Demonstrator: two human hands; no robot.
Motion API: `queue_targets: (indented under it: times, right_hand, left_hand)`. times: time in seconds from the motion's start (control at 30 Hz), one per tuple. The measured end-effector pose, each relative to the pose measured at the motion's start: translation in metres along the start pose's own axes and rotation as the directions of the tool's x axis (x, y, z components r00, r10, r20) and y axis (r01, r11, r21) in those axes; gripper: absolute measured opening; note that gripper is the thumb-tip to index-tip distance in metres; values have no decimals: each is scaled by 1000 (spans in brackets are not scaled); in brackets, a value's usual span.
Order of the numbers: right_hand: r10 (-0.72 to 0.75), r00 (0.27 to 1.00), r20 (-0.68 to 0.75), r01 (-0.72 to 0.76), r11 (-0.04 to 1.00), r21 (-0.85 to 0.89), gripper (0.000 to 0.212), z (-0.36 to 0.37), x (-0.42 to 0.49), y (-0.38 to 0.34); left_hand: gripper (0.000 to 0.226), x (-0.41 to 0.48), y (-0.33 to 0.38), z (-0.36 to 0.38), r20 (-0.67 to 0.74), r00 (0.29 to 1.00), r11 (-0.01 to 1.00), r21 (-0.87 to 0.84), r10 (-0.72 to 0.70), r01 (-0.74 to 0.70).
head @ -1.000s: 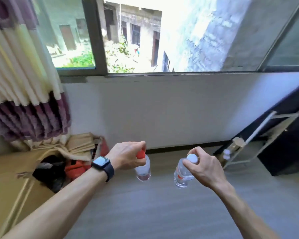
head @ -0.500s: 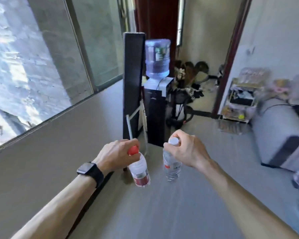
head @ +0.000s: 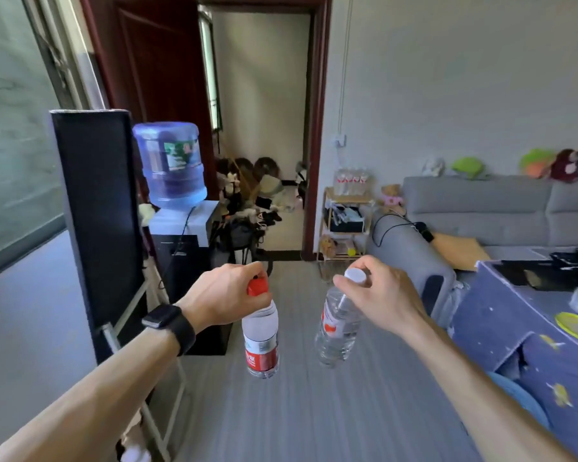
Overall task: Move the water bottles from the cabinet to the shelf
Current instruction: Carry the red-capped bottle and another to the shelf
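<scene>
At mid-frame, above the grey floor: two water bottles, carried, neither set down. Item one, red-capped bottle (head: 261, 338), hangs near upright, cap up, from the left hand (head: 227, 295), whose fingers curl round cap and neck. Item two, white-capped bottle (head: 337, 328), hangs from the right hand (head: 377, 295), pinched at the cap by curled fingertips, its long axis tilted and its base swung toward the other bottle. The two are apart, not touching. Destination, as judged: wooden shelf (head: 324, 228) at the far wall, between the door frame and the end of the grey sofa (head: 474, 205), with a row of like bottles (head: 351, 178) on its top board. Bearing: the shelf lies ahead and to the right of both hands, well apart across the floor, and the right hand is the nearer. Both bottles hang cap-up, so each should stand on the board without turning.
</scene>
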State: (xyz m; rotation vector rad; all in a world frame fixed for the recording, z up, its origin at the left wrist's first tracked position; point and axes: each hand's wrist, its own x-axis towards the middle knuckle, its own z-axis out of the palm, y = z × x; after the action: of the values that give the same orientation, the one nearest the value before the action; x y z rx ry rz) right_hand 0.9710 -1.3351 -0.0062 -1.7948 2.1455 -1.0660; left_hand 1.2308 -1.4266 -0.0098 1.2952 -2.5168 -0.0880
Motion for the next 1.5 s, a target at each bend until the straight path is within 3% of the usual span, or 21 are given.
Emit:
queue_targets:
  times: [0.27, 0.87, 1.27, 1.5]
  right_hand:
    - [109, 989, -104, -108, 994, 17, 26, 1, 113, 50]
    - [59, 995, -78, -58, 998, 18, 28, 10, 445, 206]
    - [188, 975, -119, -188, 982, 13, 25, 29, 691, 312]
    - [207, 961, -185, -196, 978, 75, 22, 39, 820, 390]
  left_hand:
    - [22, 143, -19, 6, -1, 998, 998, 5, 56, -56]
    - [27, 512, -28, 88, -32, 999, 993, 118, -17, 20]
    - [24, 797, -60, 163, 14, 999, 999, -13, 48, -48]
    - [27, 960, -65, 208, 66, 992, 994, 3, 109, -110]
